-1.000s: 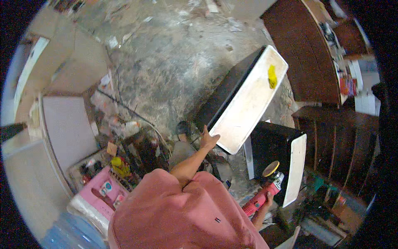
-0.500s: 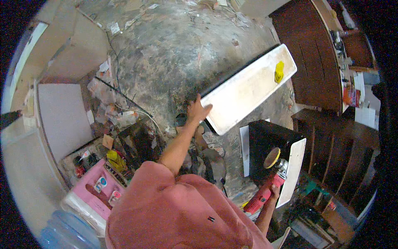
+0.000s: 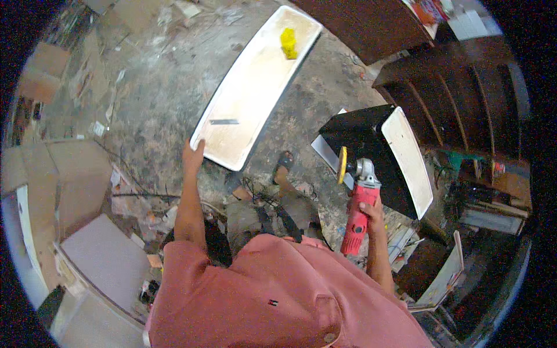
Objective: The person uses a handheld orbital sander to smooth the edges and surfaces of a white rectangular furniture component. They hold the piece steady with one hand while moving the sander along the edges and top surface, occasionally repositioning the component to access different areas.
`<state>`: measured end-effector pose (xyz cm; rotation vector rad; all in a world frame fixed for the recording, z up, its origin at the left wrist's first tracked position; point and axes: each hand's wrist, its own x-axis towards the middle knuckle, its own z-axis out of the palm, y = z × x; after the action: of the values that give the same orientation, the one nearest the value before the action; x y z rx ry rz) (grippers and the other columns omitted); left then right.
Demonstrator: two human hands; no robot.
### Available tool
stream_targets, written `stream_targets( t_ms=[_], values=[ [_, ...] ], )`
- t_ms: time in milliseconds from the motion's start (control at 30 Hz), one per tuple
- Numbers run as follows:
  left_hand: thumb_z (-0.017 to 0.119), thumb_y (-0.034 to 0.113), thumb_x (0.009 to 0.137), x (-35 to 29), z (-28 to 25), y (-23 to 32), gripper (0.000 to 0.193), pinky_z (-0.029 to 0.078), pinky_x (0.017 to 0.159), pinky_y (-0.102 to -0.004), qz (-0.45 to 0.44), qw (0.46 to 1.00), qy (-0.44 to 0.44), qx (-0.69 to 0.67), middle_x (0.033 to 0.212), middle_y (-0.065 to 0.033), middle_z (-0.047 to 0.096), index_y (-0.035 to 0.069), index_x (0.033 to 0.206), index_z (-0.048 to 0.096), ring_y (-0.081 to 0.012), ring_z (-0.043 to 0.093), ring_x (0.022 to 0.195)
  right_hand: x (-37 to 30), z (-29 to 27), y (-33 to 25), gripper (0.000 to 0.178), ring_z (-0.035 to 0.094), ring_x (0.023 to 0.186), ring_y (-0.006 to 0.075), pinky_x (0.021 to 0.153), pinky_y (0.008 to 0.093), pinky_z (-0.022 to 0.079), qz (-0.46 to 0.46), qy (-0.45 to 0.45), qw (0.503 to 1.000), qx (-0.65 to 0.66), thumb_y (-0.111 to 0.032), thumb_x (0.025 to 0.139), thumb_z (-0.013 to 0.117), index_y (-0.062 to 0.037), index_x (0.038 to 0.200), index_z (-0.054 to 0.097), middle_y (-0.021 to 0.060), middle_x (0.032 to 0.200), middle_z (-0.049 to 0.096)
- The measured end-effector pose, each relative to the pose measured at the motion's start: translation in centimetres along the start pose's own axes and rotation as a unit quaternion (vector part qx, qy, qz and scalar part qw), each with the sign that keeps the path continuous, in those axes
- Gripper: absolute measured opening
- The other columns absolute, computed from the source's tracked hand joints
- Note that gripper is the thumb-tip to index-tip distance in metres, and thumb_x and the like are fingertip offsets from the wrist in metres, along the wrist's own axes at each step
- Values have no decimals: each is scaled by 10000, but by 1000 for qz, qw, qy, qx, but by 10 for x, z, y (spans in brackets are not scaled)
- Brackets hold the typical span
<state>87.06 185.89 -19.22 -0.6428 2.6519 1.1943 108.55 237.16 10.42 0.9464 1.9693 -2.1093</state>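
Person at work in a pink shirt (image 3: 249, 307), arms spread. Left hand (image 3: 195, 155) is at the near left corner of a long, white-rimmed panel (image 3: 246, 104): thumb on the top face, the other fingers along the outer edge, loosely spread. How firm that hold is I can't tell.

The panel slants across the concrete floor (image 3: 151, 93) from near left to far right, its face pale and patchy. A crumpled yellow cloth (image 3: 288, 45) lies toward its far end; a thin dark strip (image 3: 224, 122) rests nearer the hand.

Right hand (image 3: 373, 211) has its fingers closed round the body of a red power tool (image 3: 354, 226) — thumb across the casing. Metal head points far; the yellow disc (image 3: 342, 165) stands nearly edge-on at its left side, well apart from the panel.

Just beyond the tool, to the right, a black box-shaped piece (image 3: 360, 130) with a white-rimmed front (image 3: 409, 159) facing right. Farther right, a dark brown shelf unit (image 3: 447, 98). One sandalled foot (image 3: 284, 162) shows between panel and tool. Near left — a pale board (image 3: 107, 255), tilted.
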Motion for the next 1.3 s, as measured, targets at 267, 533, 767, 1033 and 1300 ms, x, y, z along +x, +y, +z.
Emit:
stream_targets(
  t_ms=[267, 533, 767, 1033, 1300],
  values=[
    [761, 191, 907, -123, 58, 107, 671, 544, 974, -390, 18, 984, -100, -147, 1358, -242, 616, 0, 1483, 474, -299, 661, 1142, 102, -51, -41, 870, 678, 889, 233, 746, 369, 581, -103, -70, 989, 76, -335, 748, 819, -38, 1454, 408, 134, 1127, 661],
    [703, 110, 957, -302, 145, 410, 913, 477, 1071, -398, 230, 791, -474, -311, 1545, -157, 492, 76, 1668, 130, -213, 579, 1277, 236, -70, -122, 593, 682, 831, 249, 680, 375, 603, -75, -139, 941, 300, -395, 964, 642, 34, 1348, 501, 148, 1092, 665],
    [557, 130, 1046, -289, 158, 439, 693, 522, 1017, -354, 311, 833, -317, -328, 1470, -138, 537, 51, 1650, 226, -193, 629, 1185, 241, -52, -145, 570, 672, 746, 253, 699, 367, 599, -102, -191, 852, 478, -434, 987, 614, 31, 1307, 533, 144, 1026, 677],
    [566, 282, 1059, -303, 168, 397, 527, 492, 571, -279, 9, 729, -400, -556, 977, -84, 700, 117, 1540, 430, -118, 614, 694, 257, -25, -101, 342, 678, 707, 243, 657, 398, 591, -30, -129, 936, 325, -312, 934, 672, -73, 1169, 609, 75, 886, 675],
    [644, 366, 1018, -290, 197, 271, 542, 554, 796, -389, 173, 853, -383, -311, 1090, -112, 730, 46, 1445, 550, -234, 684, 908, 222, -1, -52, 950, 448, 1393, 316, 1186, 417, 344, -250, 24, 965, -79, -99, 843, 790, 6, 1595, 219, 214, 1532, 416]
  ],
)
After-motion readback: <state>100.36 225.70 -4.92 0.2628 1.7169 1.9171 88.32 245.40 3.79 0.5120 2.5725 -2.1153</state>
